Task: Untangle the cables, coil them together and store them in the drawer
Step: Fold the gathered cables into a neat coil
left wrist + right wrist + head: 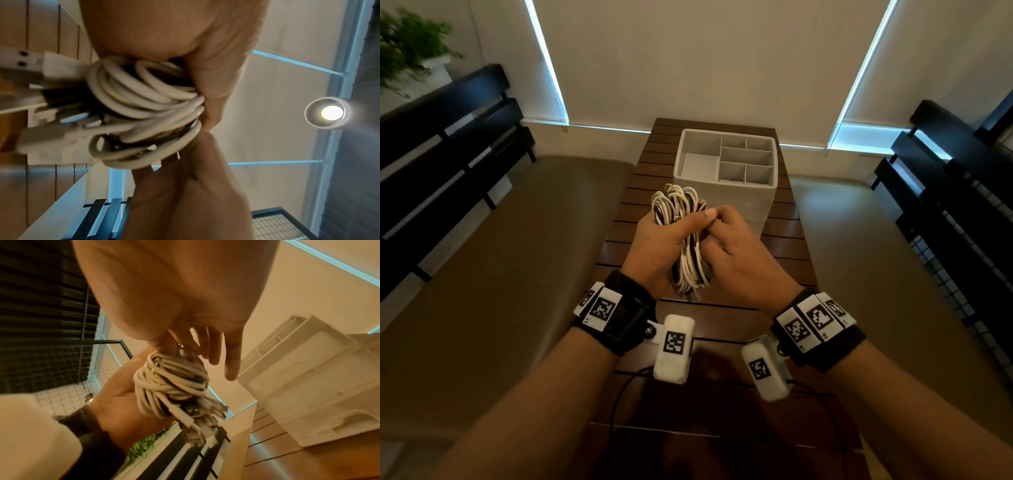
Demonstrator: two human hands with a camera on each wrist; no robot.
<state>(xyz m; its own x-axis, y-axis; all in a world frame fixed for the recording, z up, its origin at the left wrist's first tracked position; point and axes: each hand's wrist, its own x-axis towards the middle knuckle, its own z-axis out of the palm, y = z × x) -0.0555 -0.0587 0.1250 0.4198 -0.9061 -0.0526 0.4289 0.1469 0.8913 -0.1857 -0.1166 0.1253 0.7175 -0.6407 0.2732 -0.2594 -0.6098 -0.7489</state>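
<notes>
A coil of white and black cables (688, 263) hangs above the dark slatted table (787, 250). My left hand (685, 228) grips the coil round its middle, thumb across the front. My right hand (717, 222) is against its right side. In the right wrist view the thumb and first finger pinch a strand at the top of the coil (164, 382), while two fingers (232, 353) stick out straight. Several plug ends (197, 418) dangle from the coil's lower end. The left wrist view shows the loops (144, 105) packed against my palm (164, 32). A white organizer box (722, 195) stands behind, with a shut drawer front (329, 410).
The organizer's top has several open compartments (746, 157). Cushioned benches with dark slatted backs flank the table at left (517, 240) and right (859, 222). A plant (407, 44) stands far left. Thin black wrist-camera wires (619, 394) trail over the near table.
</notes>
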